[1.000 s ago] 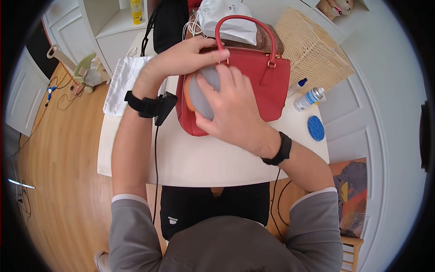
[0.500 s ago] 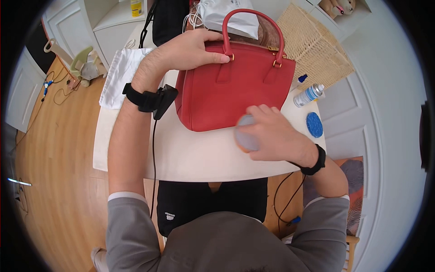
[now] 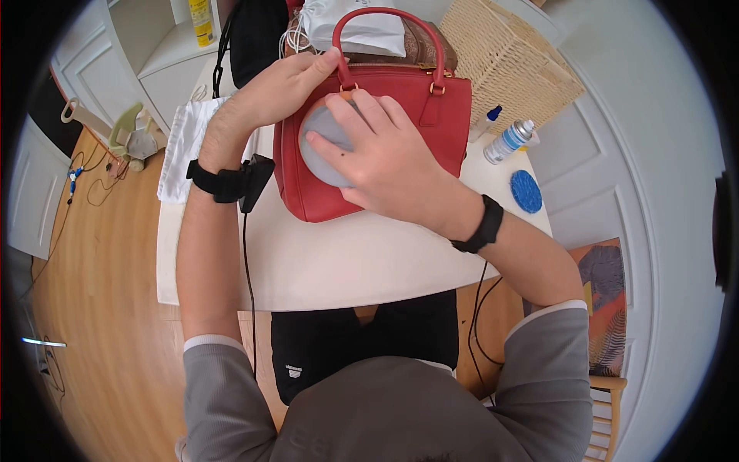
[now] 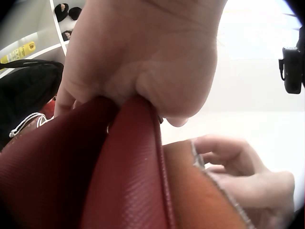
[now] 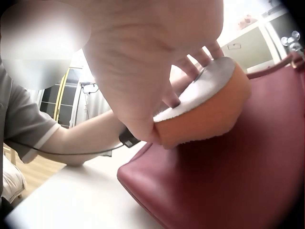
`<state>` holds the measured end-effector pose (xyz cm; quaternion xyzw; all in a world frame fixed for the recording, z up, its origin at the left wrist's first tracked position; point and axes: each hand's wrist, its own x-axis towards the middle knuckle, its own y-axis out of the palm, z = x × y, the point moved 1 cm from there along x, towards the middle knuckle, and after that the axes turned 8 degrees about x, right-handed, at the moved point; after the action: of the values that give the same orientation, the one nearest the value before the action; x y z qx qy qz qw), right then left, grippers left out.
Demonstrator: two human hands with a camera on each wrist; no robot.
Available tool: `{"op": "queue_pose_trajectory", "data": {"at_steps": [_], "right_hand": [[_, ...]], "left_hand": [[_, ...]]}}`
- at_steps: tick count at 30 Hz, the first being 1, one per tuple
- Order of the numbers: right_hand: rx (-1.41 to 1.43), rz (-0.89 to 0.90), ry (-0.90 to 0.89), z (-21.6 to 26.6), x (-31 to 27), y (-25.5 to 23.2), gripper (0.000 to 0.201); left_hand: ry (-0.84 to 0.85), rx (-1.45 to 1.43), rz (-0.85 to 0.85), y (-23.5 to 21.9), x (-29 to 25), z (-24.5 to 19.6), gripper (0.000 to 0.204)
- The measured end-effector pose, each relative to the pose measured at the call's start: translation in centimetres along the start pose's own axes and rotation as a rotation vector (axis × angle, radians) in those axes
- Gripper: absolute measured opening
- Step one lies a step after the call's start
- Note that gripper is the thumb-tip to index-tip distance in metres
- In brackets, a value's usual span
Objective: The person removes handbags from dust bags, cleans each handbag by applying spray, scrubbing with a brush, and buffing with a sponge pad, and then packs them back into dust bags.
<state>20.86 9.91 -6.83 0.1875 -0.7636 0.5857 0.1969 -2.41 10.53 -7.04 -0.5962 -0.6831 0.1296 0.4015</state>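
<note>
A red handbag (image 3: 431, 146) stands on the white table, its two handles up. My left hand (image 3: 281, 91) grips the bag's top edge at the left, thumb by the base of a handle. Against the bag's front, at its upper left, my right hand (image 3: 392, 158) holds a round pad (image 3: 322, 146), grey on the back, with fingers spread over it. In the right wrist view the pad's thick orange side (image 5: 209, 117) faces the red leather (image 5: 228, 167). The left wrist view shows the left hand (image 4: 143, 57) over the bag's top corner, the orange pad (image 4: 190, 186) beside it.
On the table's right side are a spray can (image 3: 508, 142), a blue-capped bottle (image 3: 486, 122) and a blue round sponge (image 3: 526, 191). Behind them stands a woven basket (image 3: 500, 61). White cloth (image 3: 185, 150) lies at the left; a brown bag (image 3: 423, 48) and white pouch (image 3: 362, 31) are behind.
The right hand carried the pad away from the bag, down and right, then brought it back onto the upper left of the front. The left hand has kept its place on the bag.
</note>
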Motion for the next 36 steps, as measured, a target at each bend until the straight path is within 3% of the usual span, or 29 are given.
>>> {"op": "queue_pose_trajectory", "data": {"at_steps": [2, 4, 6, 7, 9, 13, 15, 16, 19, 21, 22, 25, 29, 33, 36], "right_hand": [[0.011, 0.015, 0.034, -0.6, -0.5, 0.3, 0.071], [0.024, 0.037, 0.061, -1.2, -1.3, 0.1, 0.071], [-0.094, 0.06, 0.104, -1.8, -2.8, -0.6, 0.059], [-0.091, 0.064, 0.101, -2.5, -3.7, -1.1, 0.059], [-0.085, 0.113, 0.27, -4.2, -6.0, -2.3, 0.062], [-0.211, 0.155, 0.29, -4.8, -9.2, -4.0, 0.064], [-0.158, 0.292, 0.451, -4.7, -10.1, -5.2, 0.063], [-0.162, 0.294, 0.449, -5.2, -10.5, -5.8, 0.063], [-0.009, 0.213, 0.509, -6.7, -11.0, -7.1, 0.063], [-0.152, -0.084, 0.431, -7.8, -9.8, -8.2, 0.064], [-0.156, -0.084, 0.438, -8.5, -9.3, -8.4, 0.064], [-0.145, -0.203, 0.388, -9.9, -8.4, -7.5, 0.065], [-0.192, -0.151, 0.348, -9.9, -9.2, -4.4, 0.062], [-0.144, 0.019, 0.391, -7.5, -11.1, -3.2, 0.058], [-0.086, 0.129, 0.431, -5.3, -12.5, -3.7, 0.058]], "left_hand": [[-0.033, -0.002, 0.023, -0.3, -0.1, -0.9, 0.059], [-0.018, 0.172, 0.1, -0.3, -0.2, -1.4, 0.046], [-0.024, 0.153, 0.106, -0.5, -0.3, -2.1, 0.045], [-0.024, 0.137, 0.115, -0.6, -0.4, -2.2, 0.044], [-0.002, 0.135, 0.124, -0.4, -0.2, -1.8, 0.043], [0.062, 0.106, 0.113, -0.1, 0.0, -0.7, 0.038], [0.031, 0.084, 0.143, -0.3, 0.0, -1.0, 0.037], [0.002, 0.064, 0.176, -0.4, 0.0, -1.3, 0.037], [-0.01, 0.062, 0.194, -0.5, -0.1, -1.4, 0.043], [0.016, 0.053, 0.112, 0.0, -0.5, -1.3, 0.047], [0.039, 0.043, 0.026, 0.2, -0.6, -1.3, 0.052], [0.021, 0.178, 0.084, -0.3, -0.5, -1.6, 0.059], [-0.067, 0.213, 0.19, -0.6, -0.3, -2.1, 0.043], [-0.065, 0.248, 0.129, -0.4, -0.2, -1.4, 0.036], [-0.107, 0.119, 0.156, -0.5, 0.0, -0.6, 0.037]]}}
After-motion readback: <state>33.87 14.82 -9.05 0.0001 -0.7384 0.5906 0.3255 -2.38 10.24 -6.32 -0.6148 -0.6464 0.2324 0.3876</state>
